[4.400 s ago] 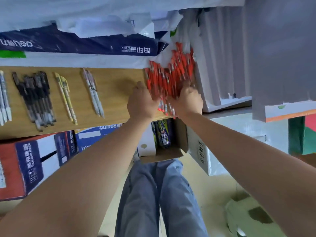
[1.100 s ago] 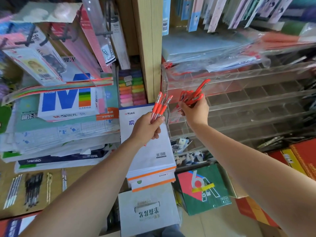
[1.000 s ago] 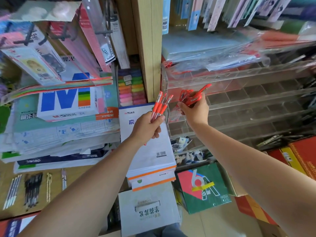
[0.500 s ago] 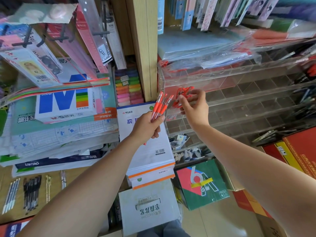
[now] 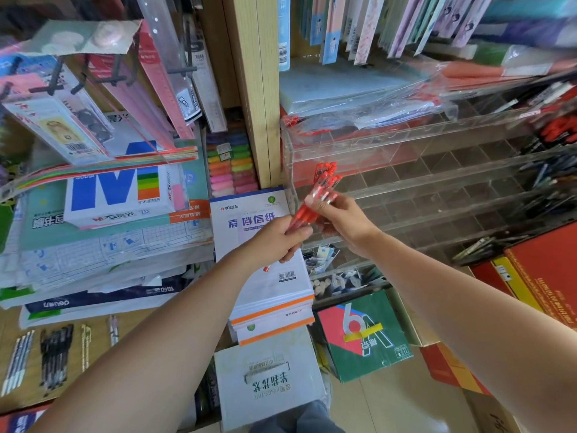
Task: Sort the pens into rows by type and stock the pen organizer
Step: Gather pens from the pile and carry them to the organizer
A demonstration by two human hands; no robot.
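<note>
A small bundle of red pens (image 5: pixel 321 190) slants up between my hands, caps uppermost. My left hand (image 5: pixel 278 237) grips the lower ends. My right hand (image 5: pixel 342 220) pinches the same bundle higher up. Both hands hover just in front of the left end of the clear acrylic pen organizer (image 5: pixel 437 195), whose tiered rows of small compartments run to the right. Dark and red pens (image 5: pixel 559 151) fill the compartments at its far right. On the wooden board at bottom left lie sorted rows: black pens (image 5: pixel 56 354), white pens (image 5: pixel 18 357) and yellow pens (image 5: pixel 85 346).
Stacked paper reams (image 5: pixel 268 276) and a white box (image 5: pixel 268 382) sit below my hands. A wooden shelf post (image 5: pixel 256 89) stands left of the organizer. Notebooks and plastic folders (image 5: pixel 359 89) lie above it. Red and green cartons (image 5: pixel 362 335) crowd the floor at right.
My right hand has let go of its own pens at the organizer's left compartment, swung back left and closed on the bundle that my left hand holds. Earlier both hands gathered red pens from the board.
</note>
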